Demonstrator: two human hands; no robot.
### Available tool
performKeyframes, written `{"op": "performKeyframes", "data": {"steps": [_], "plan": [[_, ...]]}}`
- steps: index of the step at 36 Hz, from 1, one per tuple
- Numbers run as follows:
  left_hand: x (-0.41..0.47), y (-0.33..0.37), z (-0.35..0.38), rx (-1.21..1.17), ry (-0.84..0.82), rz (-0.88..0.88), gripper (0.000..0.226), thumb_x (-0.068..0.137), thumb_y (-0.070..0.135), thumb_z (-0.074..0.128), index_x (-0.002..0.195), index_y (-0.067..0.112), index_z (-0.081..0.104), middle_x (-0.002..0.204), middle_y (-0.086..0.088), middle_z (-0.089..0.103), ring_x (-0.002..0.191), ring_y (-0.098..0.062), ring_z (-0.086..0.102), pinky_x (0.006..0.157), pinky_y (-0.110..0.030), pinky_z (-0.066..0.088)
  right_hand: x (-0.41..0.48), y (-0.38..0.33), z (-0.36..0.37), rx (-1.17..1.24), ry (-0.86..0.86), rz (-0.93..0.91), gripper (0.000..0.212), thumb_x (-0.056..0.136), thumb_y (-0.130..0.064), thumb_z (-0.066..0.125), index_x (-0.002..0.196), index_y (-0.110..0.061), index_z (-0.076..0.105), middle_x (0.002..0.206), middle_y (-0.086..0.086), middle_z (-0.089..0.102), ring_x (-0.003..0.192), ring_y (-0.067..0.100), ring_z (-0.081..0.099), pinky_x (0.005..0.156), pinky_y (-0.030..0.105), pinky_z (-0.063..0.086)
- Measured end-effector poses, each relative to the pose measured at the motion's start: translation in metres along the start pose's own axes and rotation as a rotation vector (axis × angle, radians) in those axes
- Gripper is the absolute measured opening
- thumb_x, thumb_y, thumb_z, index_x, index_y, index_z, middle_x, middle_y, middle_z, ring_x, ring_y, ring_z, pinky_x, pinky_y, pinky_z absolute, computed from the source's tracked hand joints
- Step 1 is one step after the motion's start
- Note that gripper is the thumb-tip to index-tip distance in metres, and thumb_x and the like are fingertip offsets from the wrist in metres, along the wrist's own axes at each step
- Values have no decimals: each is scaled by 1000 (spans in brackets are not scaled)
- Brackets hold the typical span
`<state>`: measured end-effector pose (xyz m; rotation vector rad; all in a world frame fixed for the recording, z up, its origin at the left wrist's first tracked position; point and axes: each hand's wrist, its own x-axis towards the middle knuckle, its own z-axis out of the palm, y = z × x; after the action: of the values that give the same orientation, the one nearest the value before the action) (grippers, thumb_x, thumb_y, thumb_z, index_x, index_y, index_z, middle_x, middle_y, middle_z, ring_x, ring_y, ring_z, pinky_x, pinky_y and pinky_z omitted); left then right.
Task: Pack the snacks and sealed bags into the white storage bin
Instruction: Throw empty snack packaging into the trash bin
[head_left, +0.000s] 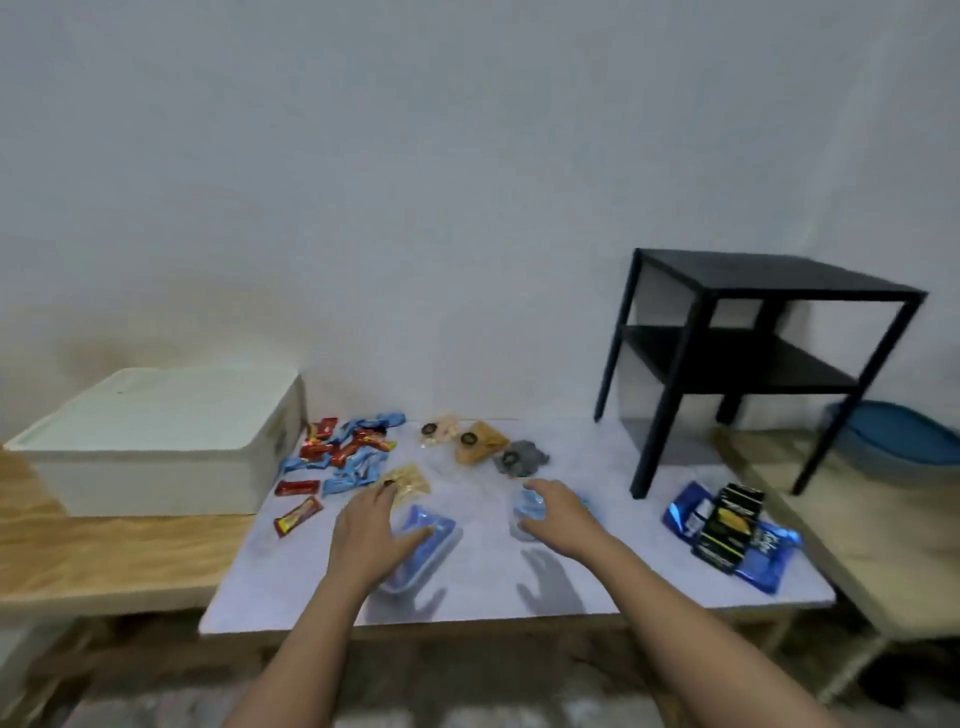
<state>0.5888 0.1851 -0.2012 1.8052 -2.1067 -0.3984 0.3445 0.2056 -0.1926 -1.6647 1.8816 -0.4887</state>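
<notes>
White storage bin (156, 483) sits at the far L end of the wooden bench (104, 551), lid (156, 400) on, its R wall just beside the snack pile. The snacks are a heap of red & blue wrappers (345, 449), w/ two loose red bars (297, 487) (297, 515) nearer the front, all on a pale mat (493, 587). Behind the hands there's a row of small sealed bags: a pale one (441, 428), an orange-brown one (480, 441), a grey one (522, 457), plus a tan cracker bag (408, 480) closer in. Left hand (363, 530) is spread, fingers straight, w/ fingertips at the cracker bag and thumb over a clear bag w/ blue contents (428, 540); can't tell if it's resting on the bag or just above it. Right hand (563, 514) is lifted off the mat, shadow below it, w/ fingers & thumb loosely curved around a second clear bag w/ blue contents (530, 506); too blurry to say if it's actually pinching it. Well apart, at the mat's R edge, a black packet (727, 525) lies across blue foil packs (685, 512). Further back R, a black side table (753, 332) stands on the mat & bench, and a blue basin (904, 436) sits beyond it by the wall.
</notes>
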Motion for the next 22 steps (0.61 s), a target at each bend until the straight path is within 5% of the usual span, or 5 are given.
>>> {"op": "performKeyframes", "data": {"steps": [5,8,14,22], "plan": [[23,90,72,-14,-152,110,85,78,65,53,144,17,29,152,-4,28,140,-20,25,114,-34,22,-11,100,-56,11,90,143,60,87,-23,60,141,-17,34,146,10,33,133,24,35,106,28,31],[36,137,107,-34,-216,192,93,67,74,45,139,16,37,145,-4,40,132,-20,37,108,-31,30,-16,152,-82,35,143,218,61,86,-23,62,141,-15,36,146,9,34,134,24,36,108,30,31],[75,212,182,-60,-357,297,86,75,64,56,141,14,34,148,-7,35,136,-23,32,111,-33,26,-7,239,-115,73,225,370,46,78,-20,70,120,-12,53,118,7,52,110,25,55,91,30,45],[144,284,287,-152,-509,358,69,87,46,53,144,17,26,153,-4,25,140,-21,24,113,-37,25,53,313,-126,126,326,508,68,86,-36,61,143,-22,28,148,9,26,134,27,32,111,39,32]]}}
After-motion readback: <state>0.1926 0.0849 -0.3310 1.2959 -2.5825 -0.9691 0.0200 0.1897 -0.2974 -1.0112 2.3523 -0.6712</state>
